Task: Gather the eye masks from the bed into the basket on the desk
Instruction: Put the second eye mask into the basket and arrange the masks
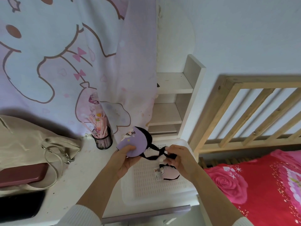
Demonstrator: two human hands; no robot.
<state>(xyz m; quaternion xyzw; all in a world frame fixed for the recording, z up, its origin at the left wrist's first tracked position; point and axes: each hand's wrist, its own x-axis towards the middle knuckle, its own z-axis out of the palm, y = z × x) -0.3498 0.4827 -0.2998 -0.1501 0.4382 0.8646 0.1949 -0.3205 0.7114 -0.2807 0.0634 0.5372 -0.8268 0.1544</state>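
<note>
A purple eye mask [136, 141] with a cartoon print and black edging is held above the white perforated basket [146, 186] on the desk. My left hand [126, 159] pinches the mask's lower edge. My right hand [177, 159] grips its black strap [156, 152], stretched between both hands. A pink eye mask [168, 174] with black trim lies inside the basket, partly hidden under my right hand. The bed [260, 185] with a red rose cover is at the right.
A black mesh pen holder [102, 141] with pink straws stands behind the basket. A beige bag [32, 144], a maroon case [21, 174] and a black device [19, 207] lie at the left. White shelves [171, 95] and the wooden bed rail [244, 111] stand behind.
</note>
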